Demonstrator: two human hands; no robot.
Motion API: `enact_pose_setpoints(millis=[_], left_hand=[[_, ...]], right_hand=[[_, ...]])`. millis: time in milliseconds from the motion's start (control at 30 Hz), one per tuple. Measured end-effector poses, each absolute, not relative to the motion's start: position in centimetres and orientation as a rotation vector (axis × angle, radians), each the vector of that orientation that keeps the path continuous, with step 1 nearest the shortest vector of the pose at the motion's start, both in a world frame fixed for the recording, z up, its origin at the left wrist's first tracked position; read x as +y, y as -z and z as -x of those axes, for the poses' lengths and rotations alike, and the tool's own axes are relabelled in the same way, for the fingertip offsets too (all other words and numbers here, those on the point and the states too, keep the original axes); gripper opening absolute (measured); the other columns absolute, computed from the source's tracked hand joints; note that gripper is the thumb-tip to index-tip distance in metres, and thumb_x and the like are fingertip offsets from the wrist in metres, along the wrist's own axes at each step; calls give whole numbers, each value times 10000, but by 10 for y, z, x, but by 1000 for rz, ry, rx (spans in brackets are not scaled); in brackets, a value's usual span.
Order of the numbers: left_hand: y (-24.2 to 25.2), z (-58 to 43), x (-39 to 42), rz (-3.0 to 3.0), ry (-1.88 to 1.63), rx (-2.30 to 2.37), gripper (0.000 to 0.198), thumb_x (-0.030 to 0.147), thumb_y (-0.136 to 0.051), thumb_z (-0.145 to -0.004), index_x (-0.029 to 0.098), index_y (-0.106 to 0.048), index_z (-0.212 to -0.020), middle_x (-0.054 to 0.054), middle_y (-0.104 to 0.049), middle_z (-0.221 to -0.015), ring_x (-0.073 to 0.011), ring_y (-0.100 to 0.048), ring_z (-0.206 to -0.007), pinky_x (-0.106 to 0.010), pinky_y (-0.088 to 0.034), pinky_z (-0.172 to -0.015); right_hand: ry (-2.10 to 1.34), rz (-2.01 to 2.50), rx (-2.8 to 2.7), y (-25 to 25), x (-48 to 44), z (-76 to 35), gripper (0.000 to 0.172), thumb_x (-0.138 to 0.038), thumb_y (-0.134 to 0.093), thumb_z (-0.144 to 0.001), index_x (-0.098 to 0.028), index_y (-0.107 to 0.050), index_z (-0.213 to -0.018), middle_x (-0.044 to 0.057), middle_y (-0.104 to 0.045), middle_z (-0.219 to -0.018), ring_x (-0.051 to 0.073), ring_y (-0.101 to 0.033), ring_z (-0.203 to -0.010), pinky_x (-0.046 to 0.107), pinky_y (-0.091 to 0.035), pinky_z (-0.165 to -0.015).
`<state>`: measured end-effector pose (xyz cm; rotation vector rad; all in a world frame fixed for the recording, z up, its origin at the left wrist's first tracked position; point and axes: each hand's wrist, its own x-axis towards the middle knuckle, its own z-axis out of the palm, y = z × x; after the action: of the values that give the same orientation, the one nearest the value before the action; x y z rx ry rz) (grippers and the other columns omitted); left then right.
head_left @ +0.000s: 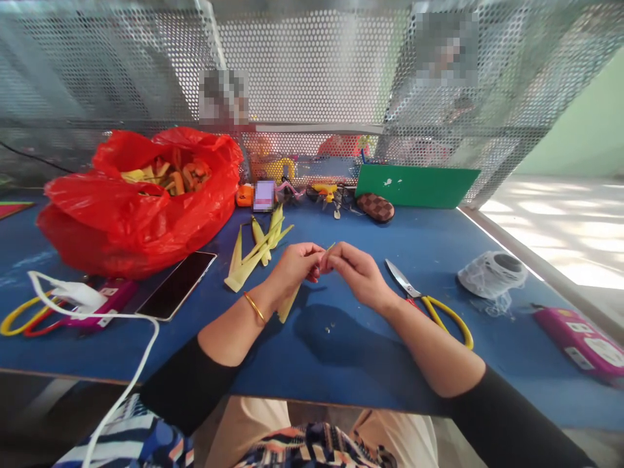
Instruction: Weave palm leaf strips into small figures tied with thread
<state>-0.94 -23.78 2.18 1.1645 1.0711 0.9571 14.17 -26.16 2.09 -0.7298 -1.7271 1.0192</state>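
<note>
My left hand point(296, 265) and my right hand point(355, 268) meet above the middle of the blue table point(341, 370), fingertips pinched together. A pale yellow-green leaf strip point(289, 305) hangs below my left hand, and a thin green tip shows between the two hands. My fingers cover most of it, including what exactly the right fingertips grip. Beyond my left forearm lies a loose pile of similar leaf strips point(251, 260). To the right of my right hand rest open scissors point(414, 292) with yellow and red handles. Tiny scraps point(327, 329) lie beneath the hands.
On the left stand a red plastic bag point(146, 227) with orange and yellow pieces, a dark phone point(178, 286) and a purple power strip point(110, 302) with a white cable. A string spool point(492, 273) and another purple power strip point(580, 341) sit right. Perforated metal point(302, 65) closes the back.
</note>
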Motion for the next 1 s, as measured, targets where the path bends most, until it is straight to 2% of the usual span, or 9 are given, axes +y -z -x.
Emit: enact_pose_setpoints(millis=[67,167,233,400,533,633,800,900,1000], left_hand=[[-28,12,-239,-945,-897,987,64,128,-659,-766,150,-619,-721,25,-602,-592,-70,-534,-484,-185,-435,-462],[-35,16,-240,-679,-841,845,50,143,-618,-845,155,-638,-800,-23,-680,-728,-117,-654,-646,-241,-535,-601],[-34,16,-239,-586,-823,792,134,146,-543,-910,147,-650,-829,-42,-696,-755,-131,-679,-707,-272,-560,-688],[-21,8,-235,-466,-804,718,258,134,-470,-954,132,-650,-769,-31,-669,-669,-113,-639,-610,-293,-566,-733],[-16,6,-234,-397,-807,726,250,124,-491,-944,130,-645,-747,-25,-657,-640,-114,-629,-580,-302,-568,-749],[-14,5,-235,-375,-802,728,255,113,-473,-949,117,-643,-760,-40,-667,-664,-115,-636,-585,-303,-572,-751],[-6,3,-232,-360,-800,713,253,105,-468,-949,107,-637,-760,-30,-638,-629,-111,-634,-587,-324,-578,-804],[-2,2,-231,-351,-796,738,246,105,-471,-948,99,-636,-765,-46,-648,-641,-131,-656,-613,-341,-584,-795],[-1,0,-231,-325,-810,780,236,102,-484,-943,88,-632,-759,-47,-641,-628,-125,-648,-591,-335,-584,-786]], right_hand=[[-1063,717,-1598,-24,-259,-144,356,-535,-579,-882,-211,-561,-737,12,-634,-724,146,-590,-711,310,-485,-711],[-1081,714,-1492,-27,-257,-147,332,-524,-604,-864,-221,-518,-757,-22,-585,-664,134,-564,-663,296,-466,-685],[-1018,774,-1522,-28,-256,-148,276,-469,-625,-849,-223,-520,-781,-43,-546,-634,122,-523,-613,277,-432,-630],[-617,1106,-1830,-17,-254,-148,47,-253,-637,-802,-210,-644,-784,-38,-532,-610,115,-452,-573,261,-336,-573],[-403,1246,-1916,-7,-253,-142,87,-197,-616,-787,-209,-700,-763,-10,-547,-647,123,-464,-594,261,-322,-581],[-522,1335,-1898,-2,-251,-139,116,-171,-596,-766,-193,-706,-734,-7,-573,-645,120,-488,-599,255,-333,-588],[-1021,1262,-1654,-4,-243,-143,147,-229,-562,-743,-183,-588,-606,-8,-617,-614,114,-519,-581,242,-376,-579],[-1263,1166,-1470,-9,-239,-147,137,-273,-595,-689,-183,-565,-590,-27,-566,-552,94,-490,-521,232,-388,-551],[-1359,1145,-1384,-12,-236,-150,186,-335,-626,-682,-184,-563,-594,-49,-491,-488,84,-442,-476,232,-377,-526]])
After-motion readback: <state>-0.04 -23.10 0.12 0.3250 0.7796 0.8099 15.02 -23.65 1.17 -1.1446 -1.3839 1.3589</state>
